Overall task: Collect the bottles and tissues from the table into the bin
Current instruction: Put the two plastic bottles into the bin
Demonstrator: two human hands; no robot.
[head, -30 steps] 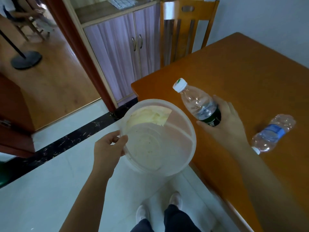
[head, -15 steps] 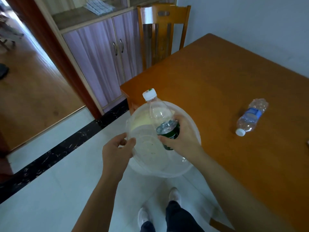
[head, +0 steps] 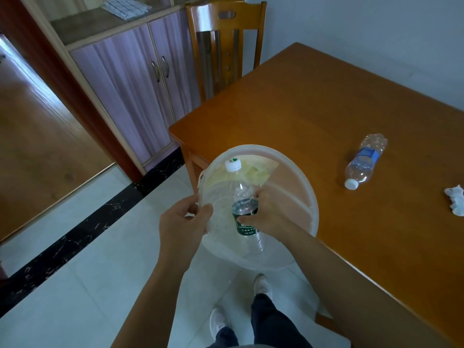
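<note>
Head view: a person's left hand [head: 184,222] reaches forward, fingers pinching the near-left rim of a translucent bin [head: 307,197] held at the corner of the wooden table [head: 313,109]. The right hand [head: 268,217] wraps a green-labelled bottle [head: 244,212] inside the bin, white cap pointing away. 1 blue-labelled bottle [head: 365,160] lies on the table beside a crumpled tissue [head: 455,199].

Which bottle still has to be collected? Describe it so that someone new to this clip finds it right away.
Start at the orange wooden table on the right. Out on its top, apart from the bin held at the near edge, a clear bottle lies on its side, white cap toward the camera. Its label is blue, unlike the green-labelled bottle in the right hand, and a crumpled tissue lies to its right.
</note>
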